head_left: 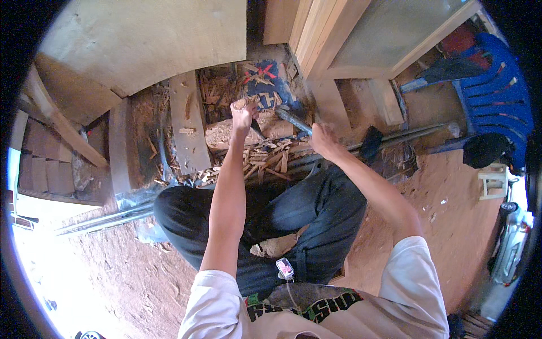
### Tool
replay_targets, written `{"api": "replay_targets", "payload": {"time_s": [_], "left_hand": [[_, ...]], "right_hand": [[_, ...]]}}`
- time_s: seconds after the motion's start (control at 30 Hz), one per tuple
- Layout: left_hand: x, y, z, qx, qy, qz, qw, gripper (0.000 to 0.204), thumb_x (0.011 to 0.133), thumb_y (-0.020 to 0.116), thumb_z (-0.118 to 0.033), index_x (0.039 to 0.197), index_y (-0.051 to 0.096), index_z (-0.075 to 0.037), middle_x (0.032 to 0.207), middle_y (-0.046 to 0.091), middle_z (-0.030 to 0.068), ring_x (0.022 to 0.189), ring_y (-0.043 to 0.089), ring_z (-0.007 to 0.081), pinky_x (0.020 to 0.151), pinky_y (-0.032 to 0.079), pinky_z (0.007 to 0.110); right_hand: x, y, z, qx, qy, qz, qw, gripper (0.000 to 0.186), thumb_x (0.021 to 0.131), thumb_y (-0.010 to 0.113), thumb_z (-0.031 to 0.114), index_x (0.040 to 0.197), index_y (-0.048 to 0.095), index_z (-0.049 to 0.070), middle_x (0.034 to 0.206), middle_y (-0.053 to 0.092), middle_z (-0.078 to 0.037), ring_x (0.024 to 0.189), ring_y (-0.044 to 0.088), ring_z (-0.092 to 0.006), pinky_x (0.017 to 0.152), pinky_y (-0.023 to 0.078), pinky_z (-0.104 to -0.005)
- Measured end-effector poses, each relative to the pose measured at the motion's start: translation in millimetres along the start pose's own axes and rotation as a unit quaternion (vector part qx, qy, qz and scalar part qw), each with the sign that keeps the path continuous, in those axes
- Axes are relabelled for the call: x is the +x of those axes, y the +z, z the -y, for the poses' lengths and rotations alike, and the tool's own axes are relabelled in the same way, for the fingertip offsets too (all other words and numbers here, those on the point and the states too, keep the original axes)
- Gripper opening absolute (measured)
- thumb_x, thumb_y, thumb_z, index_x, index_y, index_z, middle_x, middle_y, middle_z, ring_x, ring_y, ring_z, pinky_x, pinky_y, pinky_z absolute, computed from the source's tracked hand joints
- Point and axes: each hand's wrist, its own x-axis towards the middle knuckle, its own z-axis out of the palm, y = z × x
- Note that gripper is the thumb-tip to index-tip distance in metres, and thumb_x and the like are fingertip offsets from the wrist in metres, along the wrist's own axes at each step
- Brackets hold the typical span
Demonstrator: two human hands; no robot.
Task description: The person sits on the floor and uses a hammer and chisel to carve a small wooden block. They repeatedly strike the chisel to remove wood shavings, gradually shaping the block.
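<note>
My left hand is closed on the pale handle of a chisel, whose dark blade points down at a split log. My right hand grips a hammer with a blue shaft; its dark head is a little right of my left hand. Wood chips and splinters lie heaped along the log's near side. Behind it are more chips on a blue printed surface.
Flat boards flank the work spot, with large panels above. A framed wooden piece stands at upper right, beside blue plastic chairs. Long bars cross behind my knees. A white stool and a car are at far right.
</note>
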Motion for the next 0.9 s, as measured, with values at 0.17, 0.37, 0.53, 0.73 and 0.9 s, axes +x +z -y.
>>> {"api": "replay_targets", "payload": {"time_s": [0.17,0.37,0.53,0.73,0.9], "left_hand": [[0,5,0,0.084,0.046,-0.042,0.995,0.021,0.08,0.055,-0.003,0.061,0.048,-0.008,0.056,0.045,-0.0006,0.047,0.041,0.0093,0.042,0.031,0.025],[0,5,-1,0.068,0.049,-0.059,0.995,0.023,0.083,0.057,-0.007,0.063,0.047,-0.007,0.056,0.047,0.0015,0.044,0.04,0.0099,0.039,0.032,0.026],[2,0,2,0.007,-0.011,-0.027,1.0,0.019,0.082,0.053,-0.002,0.065,0.047,-0.006,0.056,0.045,0.0009,0.044,0.04,0.0099,0.04,0.032,0.026],[8,-4,1,-0.004,-0.056,-0.032,0.998,0.019,0.078,0.055,0.001,0.064,0.046,-0.008,0.054,0.042,-0.001,0.044,0.039,0.0098,0.041,0.031,0.026],[12,1,-12,-0.021,-0.032,-0.018,0.999,0.023,0.078,0.053,0.002,0.061,0.042,-0.009,0.052,0.035,-0.0023,0.042,0.033,0.0087,0.041,0.03,0.027]], "right_hand": [[11,13,-13,0.054,0.007,0.024,0.998,0.018,0.08,0.057,0.009,0.092,0.055,-0.005,0.093,0.059,-0.027,0.091,0.057,-0.0449,0.077,0.045,-0.0518],[8,17,-17,0.024,-0.008,-0.029,0.999,0.021,0.078,0.058,0.009,0.095,0.056,-0.003,0.092,0.061,-0.027,0.09,0.059,-0.0452,0.076,0.046,-0.0525],[12,22,-17,0.033,-0.01,-0.05,0.998,0.023,0.075,0.065,0.011,0.092,0.058,-0.004,0.086,0.063,-0.024,0.085,0.062,-0.0434,0.072,0.048,-0.0512],[9,12,-11,0.022,-0.02,-0.013,0.999,0.021,0.08,0.056,0.01,0.095,0.058,-0.004,0.092,0.062,-0.027,0.092,0.059,-0.0458,0.081,0.046,-0.0537],[8,6,-4,0.059,0.013,-0.02,0.998,0.025,0.076,0.064,0.01,0.096,0.058,-0.004,0.087,0.064,-0.027,0.09,0.061,-0.0434,0.078,0.048,-0.0512]]}}
